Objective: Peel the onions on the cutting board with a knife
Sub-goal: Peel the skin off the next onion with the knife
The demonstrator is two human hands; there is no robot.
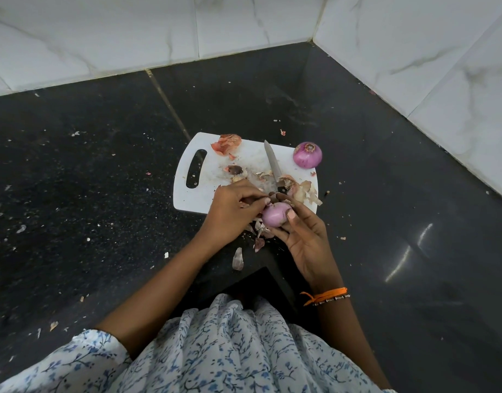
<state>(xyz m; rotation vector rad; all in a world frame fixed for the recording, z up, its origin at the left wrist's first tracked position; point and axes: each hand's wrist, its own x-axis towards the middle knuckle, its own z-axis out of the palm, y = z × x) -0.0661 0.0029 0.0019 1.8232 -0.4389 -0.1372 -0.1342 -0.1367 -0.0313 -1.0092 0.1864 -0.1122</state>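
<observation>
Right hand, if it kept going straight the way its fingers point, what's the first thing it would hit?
Probably the knife handle beyond the held onion; the right hand points up-left, though depth is unclear.

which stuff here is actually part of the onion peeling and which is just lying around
Part of the job:
- onion in hand, held by right hand, left hand pulling skin
- second onion
- knife
- cutting board

Lying about:
- peeled skins
- scraps on the dark counter

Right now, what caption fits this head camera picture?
Both hands peel an onion near the cutting board; the knife lies unused.
</observation>
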